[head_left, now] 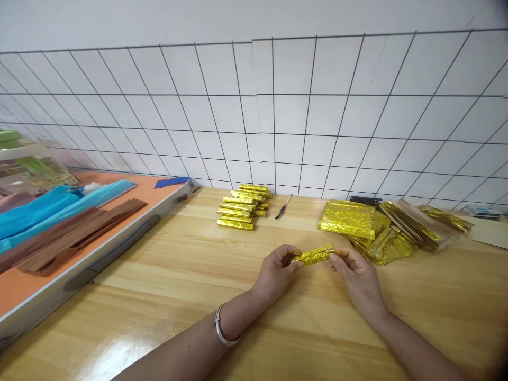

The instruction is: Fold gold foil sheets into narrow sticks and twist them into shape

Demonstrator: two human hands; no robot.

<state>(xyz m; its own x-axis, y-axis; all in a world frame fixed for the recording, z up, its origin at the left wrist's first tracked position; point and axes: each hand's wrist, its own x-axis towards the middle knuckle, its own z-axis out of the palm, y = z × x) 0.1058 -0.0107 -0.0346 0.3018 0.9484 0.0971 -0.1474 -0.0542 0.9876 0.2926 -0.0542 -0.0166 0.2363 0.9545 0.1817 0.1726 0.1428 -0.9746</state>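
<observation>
Over the wooden table (166, 286), left hand (275, 271) and right hand (359, 278) tightly pinch opposite ends of a gold foil strip (316, 255), its long axis crosswise, slanting slightly upward rightward.

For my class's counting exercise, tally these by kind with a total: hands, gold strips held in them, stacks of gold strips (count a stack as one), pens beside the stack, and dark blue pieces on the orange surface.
Hands (left hand, right hand): 2
Held gold strip: 1
Stack of gold strips: 1
Pen: 1
Dark blue piece: 1
Total: 6
</observation>
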